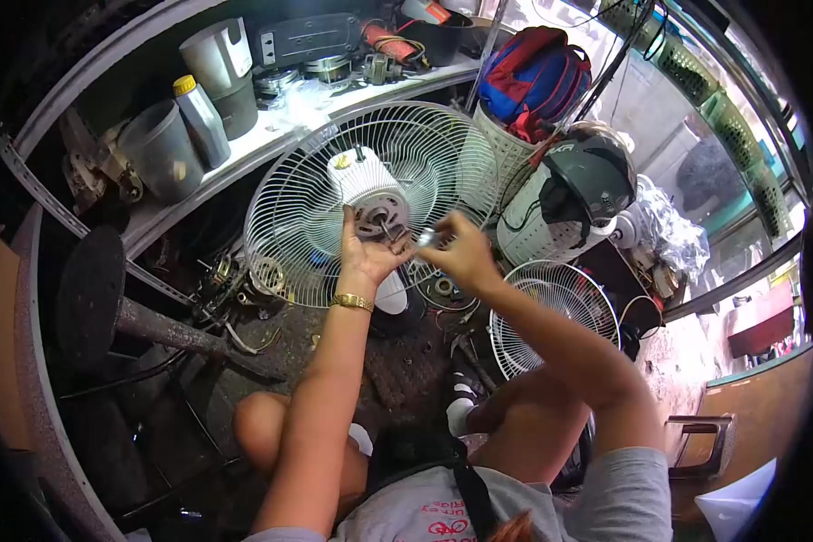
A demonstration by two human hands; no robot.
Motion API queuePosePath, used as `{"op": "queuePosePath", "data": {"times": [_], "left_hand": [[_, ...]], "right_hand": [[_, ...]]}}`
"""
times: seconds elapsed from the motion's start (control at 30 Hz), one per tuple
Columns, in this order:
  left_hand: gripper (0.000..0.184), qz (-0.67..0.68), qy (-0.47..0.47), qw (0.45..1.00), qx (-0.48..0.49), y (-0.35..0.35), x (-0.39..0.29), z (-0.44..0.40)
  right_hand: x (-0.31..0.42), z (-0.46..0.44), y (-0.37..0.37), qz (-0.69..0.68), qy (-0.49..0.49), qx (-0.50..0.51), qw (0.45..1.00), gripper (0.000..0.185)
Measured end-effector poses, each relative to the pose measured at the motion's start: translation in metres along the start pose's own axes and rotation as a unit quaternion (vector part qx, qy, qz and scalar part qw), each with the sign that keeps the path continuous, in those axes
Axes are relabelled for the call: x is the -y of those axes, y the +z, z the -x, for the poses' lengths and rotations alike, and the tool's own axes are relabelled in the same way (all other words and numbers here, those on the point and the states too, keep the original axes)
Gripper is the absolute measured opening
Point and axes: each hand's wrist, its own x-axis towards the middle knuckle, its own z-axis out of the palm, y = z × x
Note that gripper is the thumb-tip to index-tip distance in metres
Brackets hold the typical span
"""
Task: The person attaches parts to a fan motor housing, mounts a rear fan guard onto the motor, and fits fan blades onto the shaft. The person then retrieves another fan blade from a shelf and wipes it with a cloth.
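Observation:
A large white wire fan guard (280, 194) stands in front of me, with a white motor housing (357, 173) at its middle. The round metal motor face (381, 215) and its shaft point toward me. My left hand (370, 256), with a gold watch (352, 302) on the wrist, is palm up against the lower edge of the motor, its fingers apart around it. Just right of the motor, my right hand (461, 253) pinches a small shiny metal piece (426, 238) between thumb and fingers. What that piece is cannot be made out.
A shelf (235, 161) behind holds containers and metal parts. To the right are a helmet (592, 176) on a white basket (537, 221) and a red-blue backpack (535, 77). A smaller fan guard (551, 312) stands by my right forearm; a round stool (90, 294) is at left.

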Motion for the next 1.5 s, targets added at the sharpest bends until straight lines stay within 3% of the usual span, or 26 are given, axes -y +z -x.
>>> {"op": "queuePosePath", "data": {"times": [0.07,0.13,0.2,0.27,0.37,0.43,0.7,0.83,0.9,0.97,1.03,1.07,1.1,1.13,1.2,1.23,1.3,1.33,1.5], "left_hand": [[0.083,-0.043,0.005,0.998,0.038,-0.007,-0.002,-0.001],[0.078,-0.017,-0.002,0.997,0.079,-0.011,-0.006,-0.004],[0.062,0.008,0.019,0.994,0.106,-0.013,-0.005,-0.002],[0.063,0.011,0.028,0.996,0.086,-0.010,-0.003,-0.002],[0.059,0.030,0.026,0.997,0.065,-0.011,-0.004,-0.005],[0.055,0.000,0.111,0.992,0.061,-0.012,-0.002,-0.009],[0.053,0.012,0.073,0.995,0.070,-0.010,-0.003,-0.005],[0.057,0.022,0.041,0.996,0.078,-0.007,-0.002,-0.001],[0.058,0.048,0.033,0.996,0.074,-0.010,-0.003,-0.002],[0.063,-0.030,0.014,0.999,-0.008,-0.002,-0.001,0.013],[0.066,-0.017,0.006,1.000,0.005,-0.006,-0.001,0.008],[0.066,0.013,0.006,0.999,0.034,-0.009,-0.003,0.001],[0.065,0.042,0.005,0.997,0.062,-0.017,-0.005,-0.012],[0.076,-0.013,0.081,0.991,0.106,-0.044,-0.007,-0.051],[0.074,-0.034,0.057,0.996,0.054,-0.022,-0.002,-0.015],[0.072,-0.050,0.039,0.998,0.006,-0.010,-0.001,0.001],[0.068,-0.053,0.015,0.998,0.004,-0.013,-0.001,0.001],[0.068,-0.034,0.016,0.999,0.025,-0.016,-0.002,-0.007],[0.070,-0.056,0.108,0.992,0.040,-0.015,0.000,-0.012]], "right_hand": [[0.009,-0.005,0.030,0.024,-0.017,-0.036,0.999,0.043],[0.010,-0.012,0.056,-0.010,0.035,-0.066,0.997,0.044],[0.008,-0.017,0.078,0.033,0.009,-0.105,0.994,0.042],[0.003,-0.025,0.097,0.090,-0.016,-0.182,0.979,0.040],[0.006,-0.033,0.103,0.092,-0.012,-0.207,0.974,0.040],[0.009,-0.036,0.104,0.096,-0.010,-0.214,0.972,0.040],[0.019,-0.035,0.100,0.116,-0.008,-0.193,0.974,0.041],[0.005,-0.045,0.099,0.035,0.090,-0.190,0.977,0.039],[-0.013,-0.053,0.097,-0.081,0.263,-0.155,0.949,0.035],[-0.006,-0.046,0.090,-0.032,0.227,-0.132,0.964,0.035],[0.002,-0.033,0.087,0.028,0.019,-0.253,0.967,0.037],[0.000,-0.029,0.088,0.038,-0.046,-0.256,0.965,0.033],[-0.002,-0.024,0.089,0.039,-0.043,-0.258,0.964,0.033],[-0.004,-0.019,0.092,0.011,-0.043,-0.207,0.977,0.031],[-0.004,-0.014,0.084,-0.037,0.004,-0.112,0.993,0.028],[-0.003,-0.018,0.082,-0.037,0.005,-0.115,0.993,0.028],[-0.002,-0.019,0.081,0.127,-0.114,-0.189,0.967,0.026],[0.009,-0.018,0.078,0.142,-0.128,-0.209,0.959,0.030],[0.018,-0.040,0.085,0.180,-0.037,-0.133,0.974,0.037]]}}
